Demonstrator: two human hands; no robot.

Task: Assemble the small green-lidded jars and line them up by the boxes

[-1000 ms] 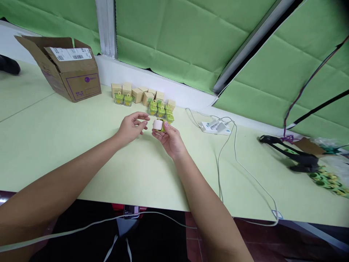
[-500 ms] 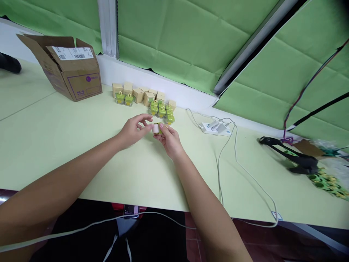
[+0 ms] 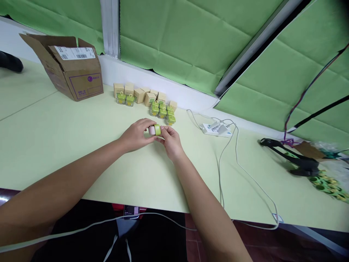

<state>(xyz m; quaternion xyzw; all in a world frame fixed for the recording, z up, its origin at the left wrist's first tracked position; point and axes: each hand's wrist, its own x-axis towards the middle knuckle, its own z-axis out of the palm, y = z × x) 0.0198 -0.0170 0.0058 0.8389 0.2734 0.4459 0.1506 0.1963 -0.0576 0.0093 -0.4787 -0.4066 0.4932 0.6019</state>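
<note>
Over the table, a small jar-like piece (image 3: 155, 130) with a pale pinkish body and a green cap lies on its side between my hands. My left hand (image 3: 136, 135) curls round its body, fingers above and thumb below. At the green end, my right hand (image 3: 170, 140) pinches with thumb and forefinger; the exact spot it grips is partly hidden. Just beyond stand several small clear jars (image 3: 163, 112) with green lids and loop handles. Two more such jars (image 3: 125, 99) are grouped farther left, in front of small tan boxes (image 3: 139, 95).
An open cardboard box (image 3: 84, 85) stands at the back left. To the right lies a white power strip (image 3: 216, 129) with trailing cables. A black stand-like object (image 3: 291, 156) and several green ring-shaped pieces (image 3: 328, 185) are at far right. A phone (image 3: 131, 211) is below the table edge.
My left hand has closed in round the piece, which has turned so more of its green cap shows. My right fingers have shifted to its right end.
</note>
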